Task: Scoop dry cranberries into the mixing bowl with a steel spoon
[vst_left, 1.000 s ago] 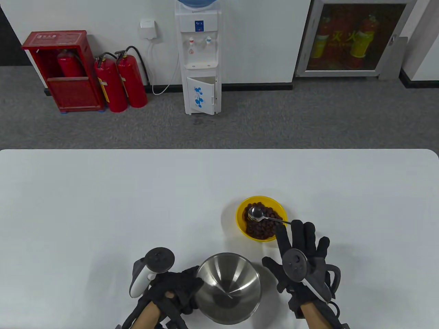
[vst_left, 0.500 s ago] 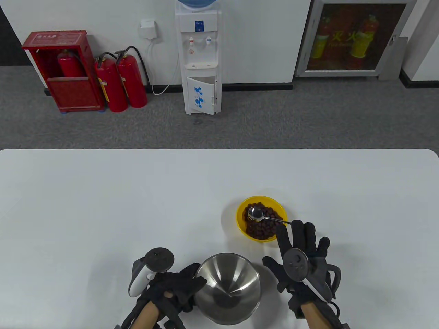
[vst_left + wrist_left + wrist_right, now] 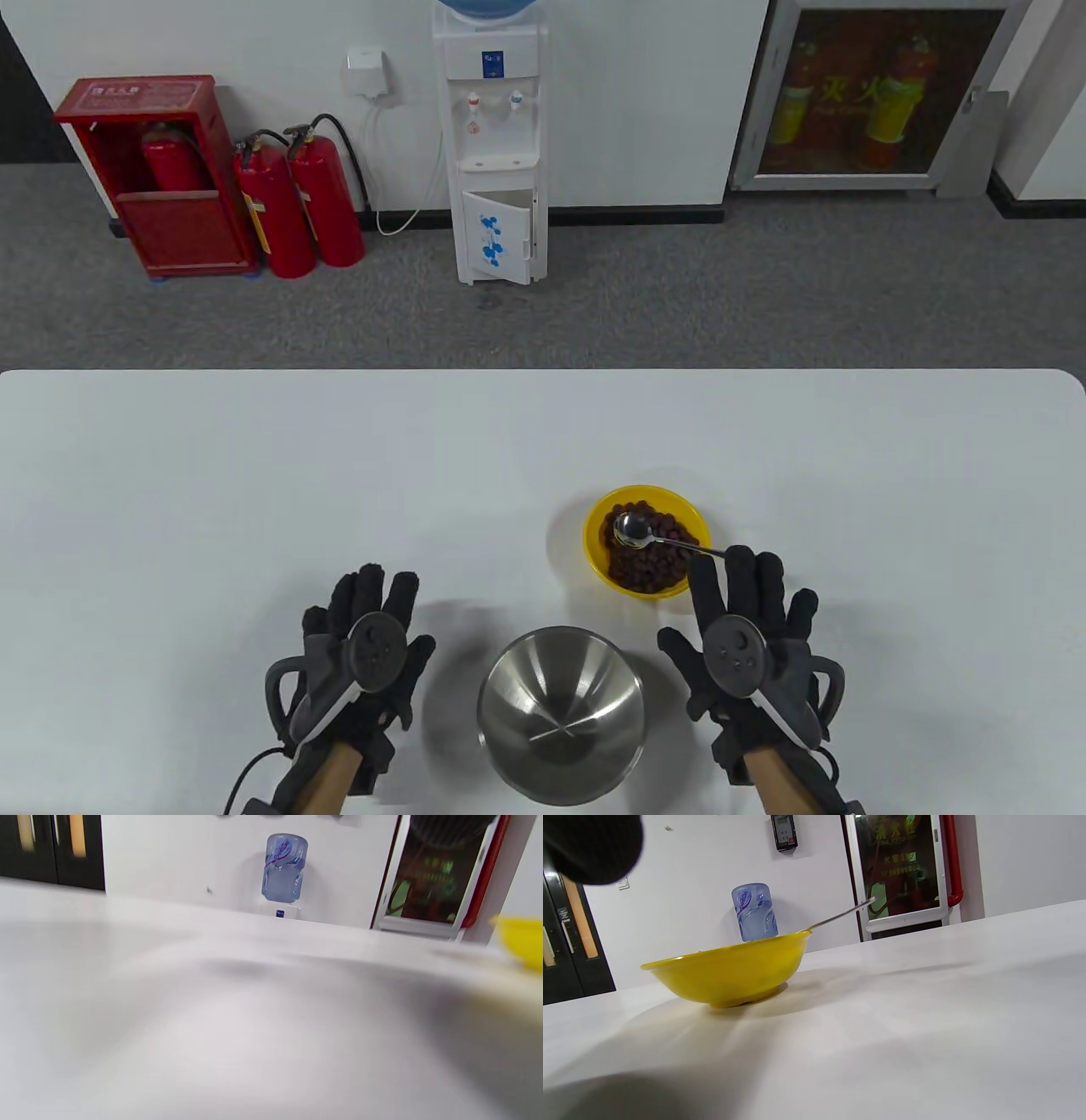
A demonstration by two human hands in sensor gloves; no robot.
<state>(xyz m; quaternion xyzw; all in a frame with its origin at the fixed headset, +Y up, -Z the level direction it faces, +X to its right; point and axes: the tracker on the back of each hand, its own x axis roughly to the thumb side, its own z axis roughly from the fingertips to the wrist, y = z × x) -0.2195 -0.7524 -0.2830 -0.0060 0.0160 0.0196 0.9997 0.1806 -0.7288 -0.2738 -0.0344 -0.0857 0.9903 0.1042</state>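
Note:
A yellow bowl (image 3: 596, 556) holds dark dry cranberries (image 3: 653, 564). A steel spoon (image 3: 633, 530) rests in it, its handle sticking out over the right rim toward my right hand. The empty steel mixing bowl (image 3: 562, 713) stands near the table's front edge. My right hand (image 3: 747, 632) lies flat on the table, fingers spread, just below the spoon handle's tip and holding nothing. My left hand (image 3: 361, 645) lies flat and open on the table left of the mixing bowl, apart from it. The right wrist view shows the yellow bowl (image 3: 729, 969) and the spoon handle (image 3: 840, 914) from the side.
The white table (image 3: 254, 492) stretches far and left of the bowls. Its far edge meets grey carpet. A water dispenser (image 3: 490, 136) and red fire extinguishers (image 3: 297, 204) stand by the wall beyond.
My left hand let go of the mixing bowl's left rim, moved left and opened flat on the table. My right hand, the spoon and both bowls stayed put.

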